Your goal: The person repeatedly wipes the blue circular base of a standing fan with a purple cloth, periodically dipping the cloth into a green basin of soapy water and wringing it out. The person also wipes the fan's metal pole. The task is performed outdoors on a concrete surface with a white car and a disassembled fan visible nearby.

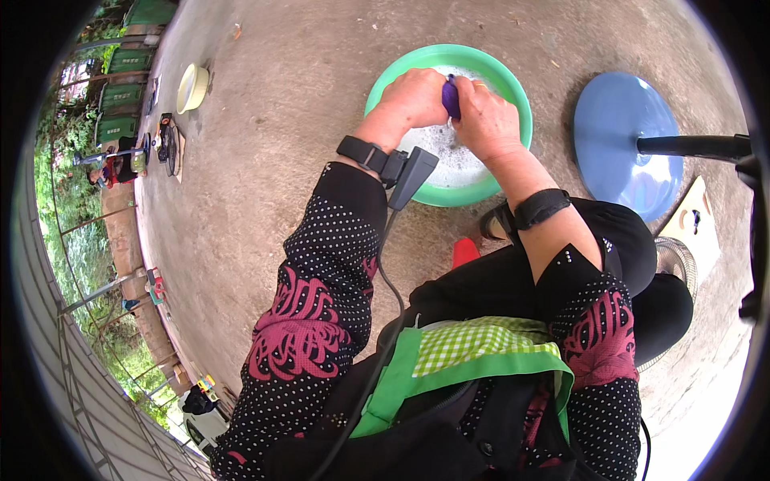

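Hard, gray-brown ground [273, 136] is spreading out wide, and tiny bits are lying on it. Far off to the left, green trees [52, 204] are growing past a brown ledge [126, 232], and another person [120, 167] is showing very small. A pale tub [192, 88] is sitting on the ground on that side too. Over on the right, a big blue disk [622, 128] is resting flat, and a black pole [694, 146] is joining it near the middle. A cream board [696, 240] is lying close to the disk. Between the two sides, a green tub [453, 197] is standing on the ground, and white suds [449, 164] are floating inside. Above the suds, the left hand [415, 98] and the right hand [487, 120] are gripping a purple cloth [451, 99] between them, and their fingers are bending around it.
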Demonstrator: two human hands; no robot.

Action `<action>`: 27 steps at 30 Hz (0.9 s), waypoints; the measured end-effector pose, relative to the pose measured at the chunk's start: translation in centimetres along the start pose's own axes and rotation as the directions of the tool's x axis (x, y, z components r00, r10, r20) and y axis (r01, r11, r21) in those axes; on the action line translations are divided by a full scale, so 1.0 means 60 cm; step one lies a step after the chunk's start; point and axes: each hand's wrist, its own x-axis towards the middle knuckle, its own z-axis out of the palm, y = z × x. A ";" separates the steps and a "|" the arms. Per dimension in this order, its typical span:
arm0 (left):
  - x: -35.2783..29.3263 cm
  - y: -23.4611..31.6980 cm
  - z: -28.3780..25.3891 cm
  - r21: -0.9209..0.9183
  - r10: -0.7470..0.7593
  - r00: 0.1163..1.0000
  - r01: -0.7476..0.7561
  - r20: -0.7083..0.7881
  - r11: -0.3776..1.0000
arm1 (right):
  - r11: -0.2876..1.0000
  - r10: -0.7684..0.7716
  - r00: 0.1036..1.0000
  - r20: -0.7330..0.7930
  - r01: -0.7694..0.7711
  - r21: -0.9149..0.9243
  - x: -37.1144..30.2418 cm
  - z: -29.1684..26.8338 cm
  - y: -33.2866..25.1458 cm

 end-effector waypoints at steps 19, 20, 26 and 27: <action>-0.061 -0.108 0.025 -0.918 0.113 0.945 -0.326 -0.308 0.225 | -0.239 0.044 0.687 0.725 -0.698 0.675 0.020 -0.036 -0.022; -0.065 -0.106 0.035 -0.927 0.081 0.933 -0.358 -0.351 0.109 | -0.375 -0.063 0.706 0.705 -0.672 0.639 0.016 -0.044 -0.030; -0.064 -0.055 0.066 -0.770 0.381 0.743 -0.276 -0.551 -0.575 | -0.473 -0.362 0.633 0.684 -0.757 0.451 -0.031 -0.068 -0.086; -0.057 -0.048 0.059 -0.699 0.451 0.627 -0.217 -0.635 -0.681 | -0.479 -0.388 0.637 0.666 -0.756 0.445 -0.036 -0.069 -0.091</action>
